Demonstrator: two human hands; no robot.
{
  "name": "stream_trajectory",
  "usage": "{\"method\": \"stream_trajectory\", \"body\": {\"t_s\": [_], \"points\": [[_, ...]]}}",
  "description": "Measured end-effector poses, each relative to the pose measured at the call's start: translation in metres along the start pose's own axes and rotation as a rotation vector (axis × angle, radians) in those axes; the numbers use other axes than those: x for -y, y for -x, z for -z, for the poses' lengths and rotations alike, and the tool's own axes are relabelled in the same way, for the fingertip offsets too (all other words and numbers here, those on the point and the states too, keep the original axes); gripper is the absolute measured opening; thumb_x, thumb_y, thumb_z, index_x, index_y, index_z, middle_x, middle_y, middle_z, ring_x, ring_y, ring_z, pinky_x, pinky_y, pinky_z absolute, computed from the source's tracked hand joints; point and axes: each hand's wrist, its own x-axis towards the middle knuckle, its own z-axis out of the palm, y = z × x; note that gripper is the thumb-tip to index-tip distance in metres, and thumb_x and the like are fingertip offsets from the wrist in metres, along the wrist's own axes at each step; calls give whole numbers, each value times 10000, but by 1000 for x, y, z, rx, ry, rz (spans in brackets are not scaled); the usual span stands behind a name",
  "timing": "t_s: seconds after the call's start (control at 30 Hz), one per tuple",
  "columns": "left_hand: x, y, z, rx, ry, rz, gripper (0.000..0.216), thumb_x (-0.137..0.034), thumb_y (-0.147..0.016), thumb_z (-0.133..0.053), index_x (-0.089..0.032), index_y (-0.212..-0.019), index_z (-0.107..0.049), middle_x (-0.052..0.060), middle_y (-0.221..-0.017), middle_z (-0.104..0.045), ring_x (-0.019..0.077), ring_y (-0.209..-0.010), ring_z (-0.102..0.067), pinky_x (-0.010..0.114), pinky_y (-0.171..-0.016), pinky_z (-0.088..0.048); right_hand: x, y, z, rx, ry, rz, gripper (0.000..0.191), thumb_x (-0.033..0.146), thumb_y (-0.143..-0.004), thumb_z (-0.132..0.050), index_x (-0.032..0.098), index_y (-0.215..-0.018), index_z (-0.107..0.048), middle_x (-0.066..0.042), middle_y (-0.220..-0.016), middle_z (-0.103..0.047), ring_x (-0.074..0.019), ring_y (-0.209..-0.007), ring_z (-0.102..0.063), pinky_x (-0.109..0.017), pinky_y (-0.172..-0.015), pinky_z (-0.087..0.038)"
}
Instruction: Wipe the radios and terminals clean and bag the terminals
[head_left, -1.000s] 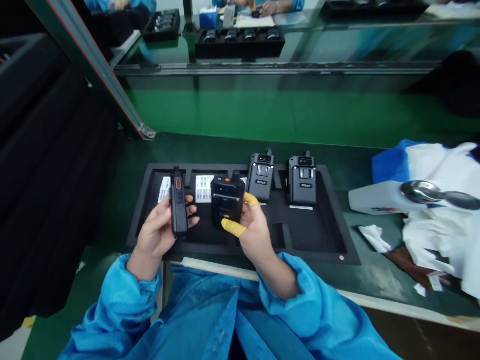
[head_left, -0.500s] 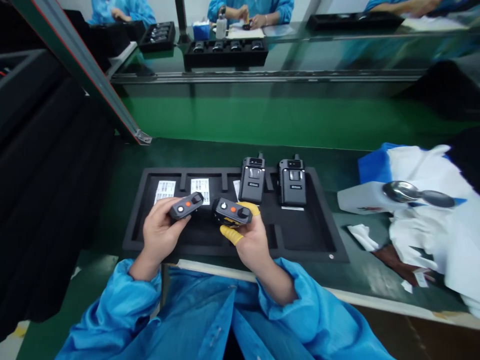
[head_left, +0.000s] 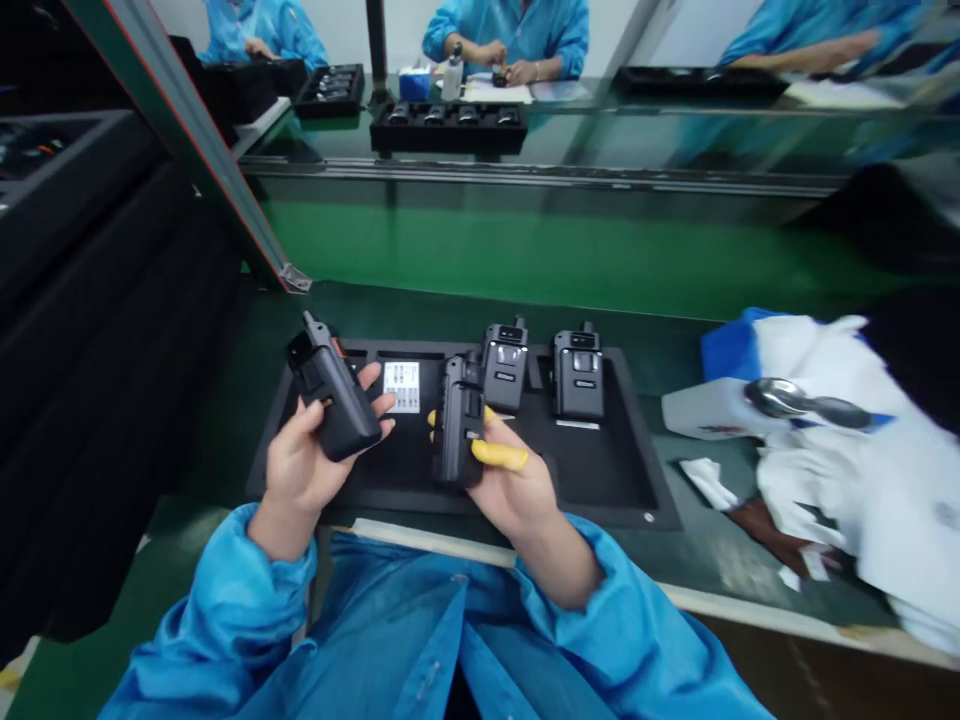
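My left hand [head_left: 300, 465] grips a black handheld radio [head_left: 334, 400], tilted with its antenna stub up and to the left. A second black radio [head_left: 457, 425] stands upright in my right hand [head_left: 510, 480], which wears yellow finger cots on thumb and forefinger. Both hands hover over a black foam tray [head_left: 622, 490] on the green bench. Two more radios [head_left: 504, 365] [head_left: 577, 375] stand in the tray's far slots. A white label sheet [head_left: 401, 385] lies in a slot between my hands.
A pile of white and blue cloth [head_left: 847, 470] with a metal spoon-like tool [head_left: 795, 400] lies to the right. A slanted metal post [head_left: 187, 150] and dark panels stand at the left. Other people in blue coats work at a far bench with more trays [head_left: 450, 125].
Both hands have turned their radios from showing the top ends with orange buttons to showing the sides and backs. The left radio has risen and tilted leftward.
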Motion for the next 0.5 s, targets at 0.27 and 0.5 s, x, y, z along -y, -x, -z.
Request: {"method": "stream_trajectory", "body": {"t_s": [0.27, 0.5], "points": [[-4, 7, 4, 247, -99, 126, 913, -313, -639, -824, -420, -1399, -329, 110, -1349, -536, 341, -1059, -644, 511, -764, -580, -3, -6, 14, -52, -144, -171, 368, 206, -607, -481, 230, -939, -636, -14, -854, -712, -162, -716, -625, -336, -642, -521], [17, 4, -2, 109, -386, 41, 1259, -210, -514, -882, -403, -1491, -111, 89, -1273, -549, 211, -876, -665, 278, -635, -580, -7, -6, 17, -74, -110, -176, 390, 209, -634, -470, 233, -980, -648, -28, -904, -723, -184, -765, -648, -384, -701, -536]]}}
